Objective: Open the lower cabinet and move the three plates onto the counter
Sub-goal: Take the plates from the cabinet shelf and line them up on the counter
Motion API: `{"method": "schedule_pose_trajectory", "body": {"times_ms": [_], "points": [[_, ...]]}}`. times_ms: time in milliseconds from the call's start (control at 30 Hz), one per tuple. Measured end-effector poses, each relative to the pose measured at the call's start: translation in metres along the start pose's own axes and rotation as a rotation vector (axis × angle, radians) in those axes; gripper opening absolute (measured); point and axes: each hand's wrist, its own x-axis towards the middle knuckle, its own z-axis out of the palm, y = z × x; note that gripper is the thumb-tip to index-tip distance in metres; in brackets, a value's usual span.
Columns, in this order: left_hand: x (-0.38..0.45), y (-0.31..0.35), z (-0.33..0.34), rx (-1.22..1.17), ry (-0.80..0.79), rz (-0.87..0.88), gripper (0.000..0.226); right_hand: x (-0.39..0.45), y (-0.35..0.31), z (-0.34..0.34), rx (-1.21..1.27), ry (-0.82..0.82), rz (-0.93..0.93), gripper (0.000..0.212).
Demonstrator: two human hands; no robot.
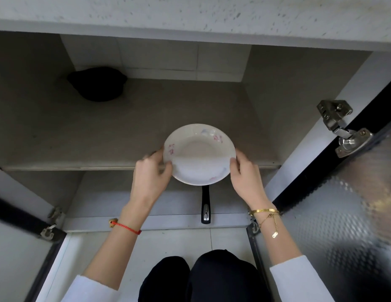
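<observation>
A white plate (199,154) with faint pink and blue flower marks is held level at the front edge of the cabinet's grey shelf (103,136). My left hand (152,174) grips its left rim and my right hand (244,177) grips its right rim. The plate hangs partly over the shelf edge. Both cabinet doors stand open. The speckled counter (190,12) runs across the top of the view. I see only this one plate; whether others lie under it I cannot tell.
A black bag-like object (97,83) sits at the shelf's back left. A pan's black handle (205,205) pokes out from the lower compartment under the plate. The right door (343,214) has patterned glass and a metal hinge (343,129). My knees are below.
</observation>
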Motion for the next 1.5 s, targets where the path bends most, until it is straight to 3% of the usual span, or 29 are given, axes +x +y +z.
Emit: {"method": "schedule_pose_trajectory", "body": {"times_ms": [233,867,1300,1500], "points": [[-0.052,0.008,-0.026,-0.023,0.04,-0.071,0.049,-0.047,-0.015,0.0,0.039,-0.023,-0.025,0.037],[-0.151,0.023,-0.084,-0.073,0.08,-0.123,0.046,-0.148,-0.05,-0.014,0.072,-0.072,-0.063,0.038],[-0.151,0.032,-0.105,-0.112,0.09,-0.242,0.048,-0.141,-0.054,-0.01,0.104,-0.173,0.009,0.041],[-0.133,0.074,-0.151,-0.148,0.095,-0.327,0.046,-0.138,-0.098,-0.055,0.147,-0.242,0.127,0.046]]}}
